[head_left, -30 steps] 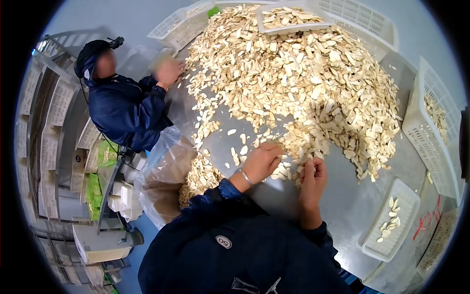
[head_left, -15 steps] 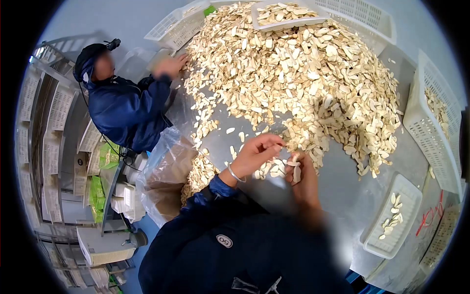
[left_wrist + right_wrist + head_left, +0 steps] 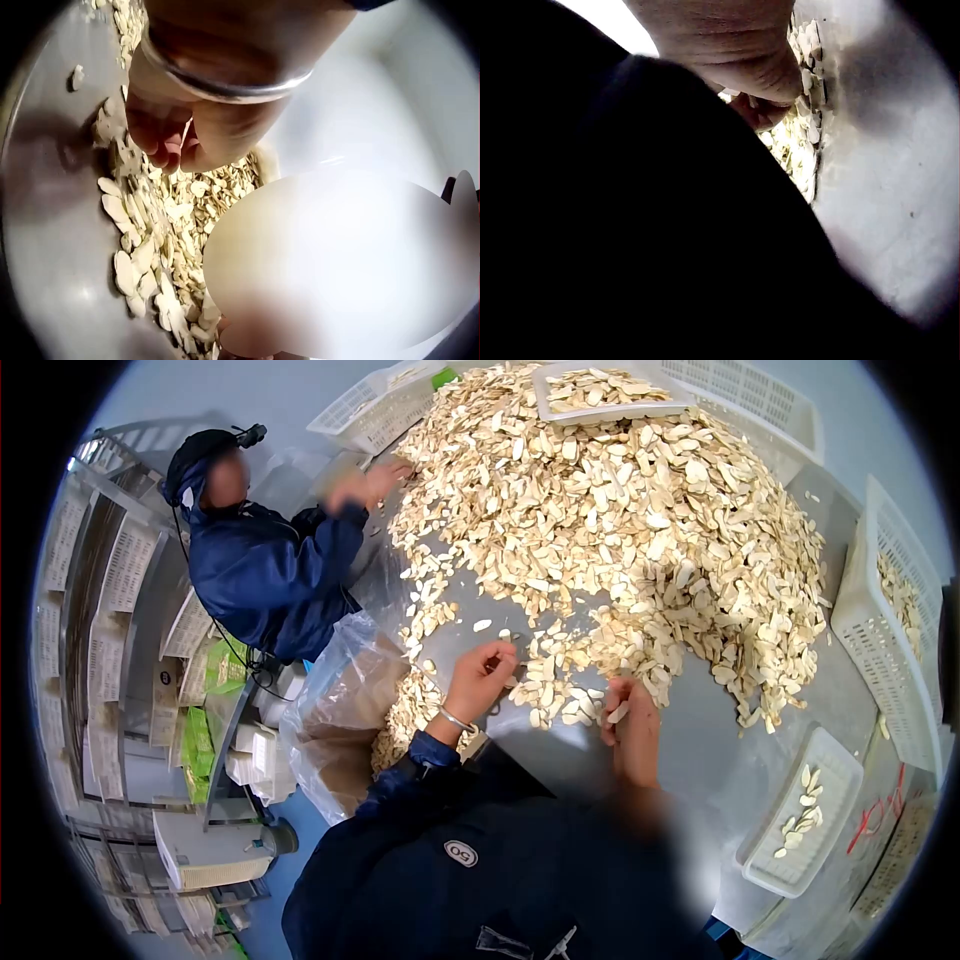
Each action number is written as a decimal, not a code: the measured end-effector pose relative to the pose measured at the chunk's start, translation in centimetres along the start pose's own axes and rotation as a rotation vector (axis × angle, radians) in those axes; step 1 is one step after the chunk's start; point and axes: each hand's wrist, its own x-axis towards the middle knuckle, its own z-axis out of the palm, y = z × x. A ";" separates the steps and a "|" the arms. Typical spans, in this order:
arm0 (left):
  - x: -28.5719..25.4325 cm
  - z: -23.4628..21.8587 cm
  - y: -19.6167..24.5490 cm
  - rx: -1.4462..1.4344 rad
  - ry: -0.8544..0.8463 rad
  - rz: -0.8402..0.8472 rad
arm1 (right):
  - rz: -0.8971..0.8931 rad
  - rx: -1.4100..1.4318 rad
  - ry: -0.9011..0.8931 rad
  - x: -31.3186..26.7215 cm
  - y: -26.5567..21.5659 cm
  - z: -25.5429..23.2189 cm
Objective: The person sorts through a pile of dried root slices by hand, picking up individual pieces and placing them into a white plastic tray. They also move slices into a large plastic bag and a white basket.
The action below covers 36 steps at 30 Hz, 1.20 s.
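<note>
A broad heap of pale dried slices (image 3: 620, 510) covers much of the metal table (image 3: 720, 760). My left hand (image 3: 480, 680), with a bangle (image 3: 457, 720) at the wrist, is over the table left of the loose slices at the heap's near edge. Its fingers are curled with the tips together; I cannot tell whether a slice is between them. My right hand (image 3: 632, 730) pinches a pale slice (image 3: 618, 712) at the near edge of the heap. In the right wrist view a dark sleeve (image 3: 630, 225) hides most of that hand.
A clear plastic bag (image 3: 335, 710) of slices stands at the table's left edge. At the right lies a white tray (image 3: 780, 875) with several slices, near a white basket (image 3: 885, 650). Another tray (image 3: 615, 415) rests on the heap. A second person (image 3: 270, 560) works at the far left.
My left hand has drawn left and back, away from the right hand and toward the bag. The right hand stays near the heap's edge with a slice in its fingers.
</note>
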 end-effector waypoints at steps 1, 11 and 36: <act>0.0 0.7 0.5 0.113 0.005 0.062 | 0.003 0.020 -0.021 0.1 0.2 -0.6; 0.6 2.6 0.6 0.638 -0.023 0.527 | 0.075 -0.018 0.030 0.4 0.4 -1.4; 5.3 10.6 3.8 0.672 -0.174 0.786 | 0.062 0.146 0.130 0.6 -1.1 -2.2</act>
